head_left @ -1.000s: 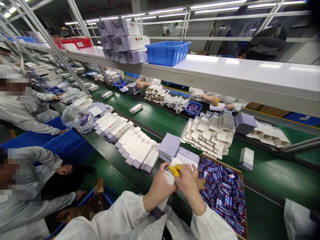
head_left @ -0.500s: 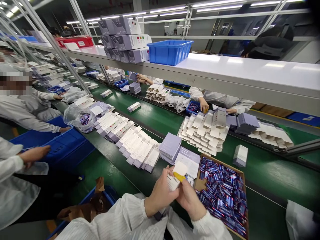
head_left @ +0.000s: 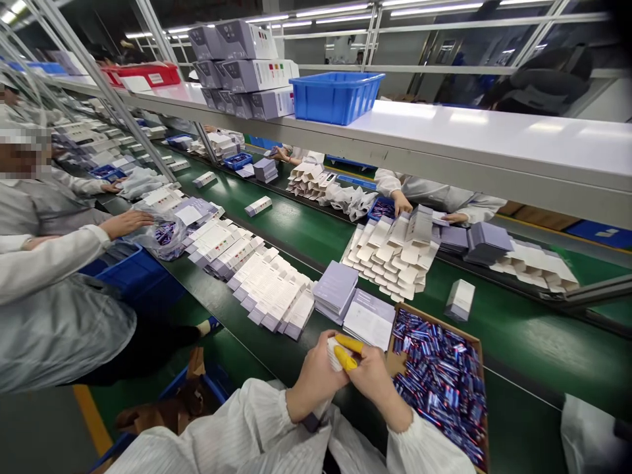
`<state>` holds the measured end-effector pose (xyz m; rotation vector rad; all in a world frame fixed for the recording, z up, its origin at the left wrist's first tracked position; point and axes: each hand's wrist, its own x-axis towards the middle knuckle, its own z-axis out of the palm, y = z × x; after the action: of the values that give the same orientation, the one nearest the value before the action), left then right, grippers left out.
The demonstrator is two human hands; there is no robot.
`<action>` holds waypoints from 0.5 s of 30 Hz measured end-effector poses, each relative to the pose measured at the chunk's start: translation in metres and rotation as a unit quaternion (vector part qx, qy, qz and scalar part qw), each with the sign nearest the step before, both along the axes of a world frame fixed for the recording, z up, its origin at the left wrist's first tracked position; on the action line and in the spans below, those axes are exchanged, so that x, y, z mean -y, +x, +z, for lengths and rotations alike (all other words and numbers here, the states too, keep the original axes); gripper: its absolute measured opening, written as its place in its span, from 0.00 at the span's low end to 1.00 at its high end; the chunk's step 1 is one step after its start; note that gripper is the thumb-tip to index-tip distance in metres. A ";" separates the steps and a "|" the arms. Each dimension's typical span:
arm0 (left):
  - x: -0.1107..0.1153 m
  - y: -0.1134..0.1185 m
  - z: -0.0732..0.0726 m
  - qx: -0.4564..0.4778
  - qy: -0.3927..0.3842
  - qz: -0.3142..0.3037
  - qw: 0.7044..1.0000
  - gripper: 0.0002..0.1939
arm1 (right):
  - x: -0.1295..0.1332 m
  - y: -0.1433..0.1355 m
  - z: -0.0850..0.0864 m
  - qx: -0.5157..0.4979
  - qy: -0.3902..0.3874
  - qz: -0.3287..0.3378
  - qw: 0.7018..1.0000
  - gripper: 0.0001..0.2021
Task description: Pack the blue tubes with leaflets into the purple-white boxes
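Observation:
In front of me, my left hand (head_left: 318, 368) is wrapped round a small white carton (head_left: 334, 357), mostly hidden by my fingers. My right hand (head_left: 368, 372) closes on the carton's top end, two fingers in yellow finger covers pressed against it. Just beyond lie a stack of lavender booklets (head_left: 336, 289) and a white-and-lavender stack of printed leaflets (head_left: 370, 320). To the right, a cardboard tray (head_left: 484, 395) holds many small blue-and-red batteries (head_left: 439, 382).
Rows of cartons (head_left: 271, 286) lie to the left, open-ended cartons (head_left: 390, 257) beyond. A single carton (head_left: 460, 299) stands on the green belt (head_left: 523, 336). A shelf (head_left: 469, 141) crosses above with a blue bin (head_left: 338, 99). A co-worker's hand (head_left: 126, 224) is at left.
The carton's raised white flap no longer shows; my right fingers now press on that end. Single cartons on the belt have shifted left. A co-worker at left now reaches to a plastic bag.

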<state>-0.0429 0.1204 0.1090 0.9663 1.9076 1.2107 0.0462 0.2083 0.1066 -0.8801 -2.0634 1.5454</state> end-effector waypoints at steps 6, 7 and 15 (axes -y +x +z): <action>-0.007 0.005 -0.004 -0.029 0.001 -0.012 0.999 0.28 | -0.013 -0.001 0.005 -0.066 -0.182 -0.024 0.981 0.15; -0.008 0.005 -0.004 -0.032 0.002 -0.016 0.999 0.28 | -0.012 -0.001 0.005 -0.070 -0.187 -0.024 0.980 0.15; -0.009 0.001 -0.007 -0.015 0.006 -0.027 1.000 0.32 | -0.005 0.008 -0.007 -0.029 0.056 0.053 0.997 0.17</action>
<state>-0.0424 0.1298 0.1020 1.0397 1.8879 1.1838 0.0542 0.2128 0.0992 -0.6872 -2.1631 1.4743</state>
